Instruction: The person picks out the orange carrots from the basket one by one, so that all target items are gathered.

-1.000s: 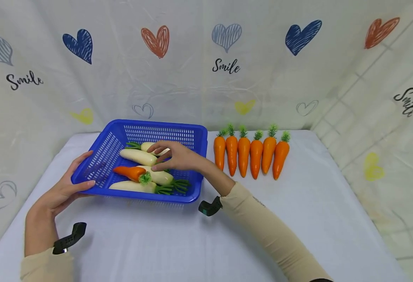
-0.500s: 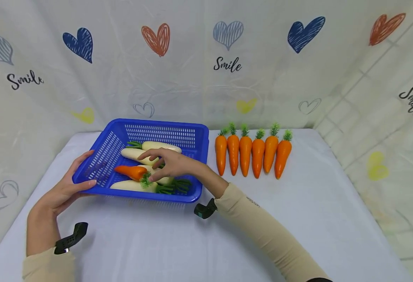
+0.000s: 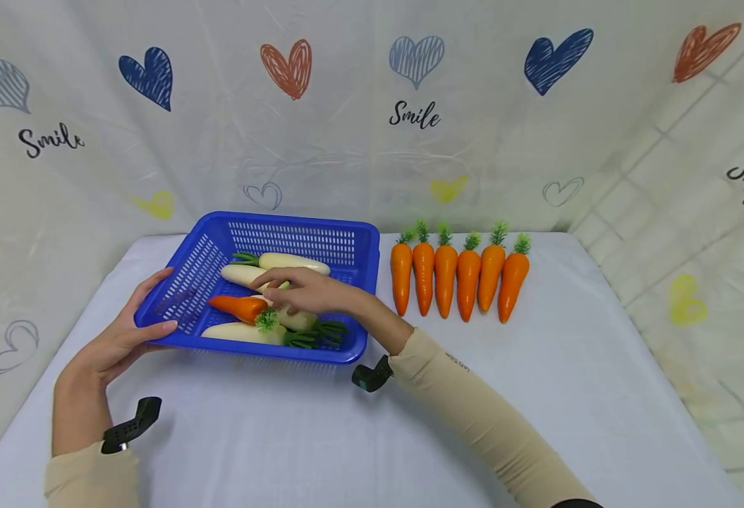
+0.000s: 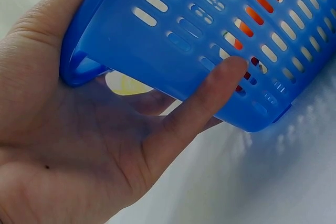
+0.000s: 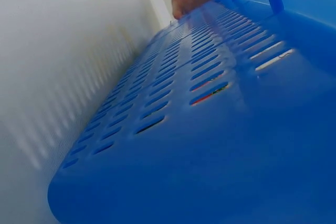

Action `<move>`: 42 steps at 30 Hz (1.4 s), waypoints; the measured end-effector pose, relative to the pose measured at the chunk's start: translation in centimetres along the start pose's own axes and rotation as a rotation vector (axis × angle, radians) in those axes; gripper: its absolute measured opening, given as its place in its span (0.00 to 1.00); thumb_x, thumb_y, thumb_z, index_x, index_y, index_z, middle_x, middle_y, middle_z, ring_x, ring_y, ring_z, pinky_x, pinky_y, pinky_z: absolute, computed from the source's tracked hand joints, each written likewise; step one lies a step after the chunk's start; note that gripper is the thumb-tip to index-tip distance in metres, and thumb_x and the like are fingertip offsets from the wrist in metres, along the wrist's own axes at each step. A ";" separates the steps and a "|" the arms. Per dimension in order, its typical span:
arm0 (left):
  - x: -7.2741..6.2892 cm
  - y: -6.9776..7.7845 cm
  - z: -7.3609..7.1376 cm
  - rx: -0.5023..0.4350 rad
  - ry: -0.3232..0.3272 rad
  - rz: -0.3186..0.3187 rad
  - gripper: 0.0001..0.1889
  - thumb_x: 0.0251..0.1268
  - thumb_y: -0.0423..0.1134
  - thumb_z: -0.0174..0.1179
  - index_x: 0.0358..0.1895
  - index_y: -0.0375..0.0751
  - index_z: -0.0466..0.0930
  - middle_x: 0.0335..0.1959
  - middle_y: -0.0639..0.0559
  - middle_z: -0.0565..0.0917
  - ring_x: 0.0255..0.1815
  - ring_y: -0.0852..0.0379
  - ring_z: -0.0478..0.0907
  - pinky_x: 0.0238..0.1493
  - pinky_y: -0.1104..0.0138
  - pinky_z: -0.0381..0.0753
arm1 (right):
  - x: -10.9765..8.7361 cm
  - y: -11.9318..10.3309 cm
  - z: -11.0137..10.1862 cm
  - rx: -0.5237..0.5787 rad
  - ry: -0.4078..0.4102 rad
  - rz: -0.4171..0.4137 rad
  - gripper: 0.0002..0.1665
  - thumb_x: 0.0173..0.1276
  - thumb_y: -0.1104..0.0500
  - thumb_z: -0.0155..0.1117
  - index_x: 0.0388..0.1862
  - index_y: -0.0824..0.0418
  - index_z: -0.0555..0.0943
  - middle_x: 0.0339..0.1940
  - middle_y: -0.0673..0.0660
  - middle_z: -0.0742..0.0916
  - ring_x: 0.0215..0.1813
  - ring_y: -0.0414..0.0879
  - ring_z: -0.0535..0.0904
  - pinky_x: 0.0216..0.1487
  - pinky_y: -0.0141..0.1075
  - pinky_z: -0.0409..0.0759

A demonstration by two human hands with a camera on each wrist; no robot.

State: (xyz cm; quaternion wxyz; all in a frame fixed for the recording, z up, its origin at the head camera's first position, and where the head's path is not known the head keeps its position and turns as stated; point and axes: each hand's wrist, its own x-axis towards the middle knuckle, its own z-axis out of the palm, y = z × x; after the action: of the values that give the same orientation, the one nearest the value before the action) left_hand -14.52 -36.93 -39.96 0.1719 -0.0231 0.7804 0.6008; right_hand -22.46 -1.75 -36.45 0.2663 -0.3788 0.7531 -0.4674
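My left hand (image 3: 120, 335) grips the left rim of a blue plastic basket (image 3: 156, 328), thumb on top at the near corner. In the left wrist view, one finger (image 4: 210, 90) lies along the basket's slotted wall (image 4: 178, 72). My right hand (image 3: 308, 288) is inside the basket, low over the white radishes. Its fingertips are at the right part of one radish (image 3: 237, 274), and I cannot tell whether they pinch it. An orange carrot (image 3: 237, 307) lies left of this hand across the radishes, its green tuft towards me. A front radish (image 3: 241, 333) and a back radish (image 3: 295, 262) lie beside them.
Several carrots (image 3: 446, 282) stand in a row on the white tablecloth (image 3: 473, 395), right of the basket, leaves towards the back. A white curtain (image 3: 333, 141) printed with hearts hangs behind. The basket's outer wall (image 5: 173, 108) fills much of the right wrist view.
My right hand has moved left and lower over the radishes, its thumb shifting away from the carrot's tuft since half a second ago. My left hand keeps its grip on the rim.
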 end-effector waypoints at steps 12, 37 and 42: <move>0.0 0.1 0.1 -0.012 -0.001 0.003 0.47 0.77 0.42 0.57 0.79 0.90 0.35 0.82 0.35 0.35 0.75 0.27 0.52 0.49 0.65 0.86 | 0.3 0.0 0.0 -0.138 -0.102 0.008 0.32 0.70 0.72 0.62 0.70 0.51 0.80 0.74 0.59 0.73 0.69 0.56 0.81 0.56 0.32 0.86; -0.2 0.2 0.0 -0.012 0.000 0.002 0.47 0.76 0.42 0.58 0.79 0.89 0.35 0.82 0.35 0.36 0.74 0.29 0.55 0.49 0.65 0.86 | 0.5 -0.3 0.1 -0.147 0.107 -0.129 0.16 0.71 0.59 0.72 0.56 0.60 0.88 0.58 0.57 0.87 0.60 0.46 0.79 0.57 0.33 0.84; -0.1 0.3 0.1 -0.011 0.000 0.007 0.47 0.76 0.41 0.58 0.80 0.88 0.36 0.82 0.36 0.38 0.72 0.34 0.58 0.50 0.64 0.86 | -0.3 -0.3 -0.6 -0.001 0.260 -0.143 0.13 0.75 0.58 0.68 0.54 0.60 0.87 0.55 0.57 0.88 0.61 0.46 0.82 0.63 0.34 0.83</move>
State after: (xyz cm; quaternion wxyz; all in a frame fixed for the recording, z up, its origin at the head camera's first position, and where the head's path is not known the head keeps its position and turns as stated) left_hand -14.45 -36.81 -39.65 0.1699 -0.0213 0.7772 0.6056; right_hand -22.69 -1.31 -35.85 0.1321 -0.3678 0.7527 -0.5298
